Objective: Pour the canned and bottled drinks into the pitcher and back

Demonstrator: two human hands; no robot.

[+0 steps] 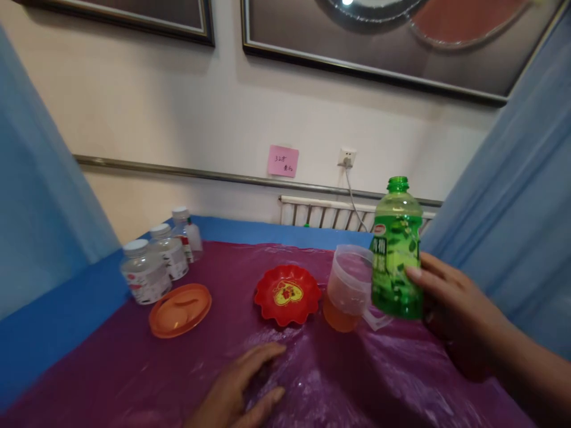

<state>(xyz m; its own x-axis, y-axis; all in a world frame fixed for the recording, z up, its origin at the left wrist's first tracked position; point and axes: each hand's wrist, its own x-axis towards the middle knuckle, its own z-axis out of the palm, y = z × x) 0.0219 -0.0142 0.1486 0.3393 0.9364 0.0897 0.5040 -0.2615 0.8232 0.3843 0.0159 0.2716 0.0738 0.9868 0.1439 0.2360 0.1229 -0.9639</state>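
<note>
My right hand [446,291] is wrapped round a green plastic drink bottle [398,255], held upright above the table at the right. Its mouth has no cap, and the label carries leaf pictures. Just left of it stands a clear plastic measuring jug [350,285] with orange liquid in the bottom; the bottle overlaps part of it. A red dish with a scalloped rim [267,282] and a yellow print in its middle lies left of the jug. My left hand [245,386] is empty over the near side of the table, thumb and fingers apart, in front of the dish.
Several clear jars and bottles with white caps [147,273] stand at the left. Nearby lies an orange round lid [181,310]. Purple plastic sheeting [120,368] covers the blue table. Behind are a radiator [316,213], a wall socket [347,157] and blue curtains [513,196].
</note>
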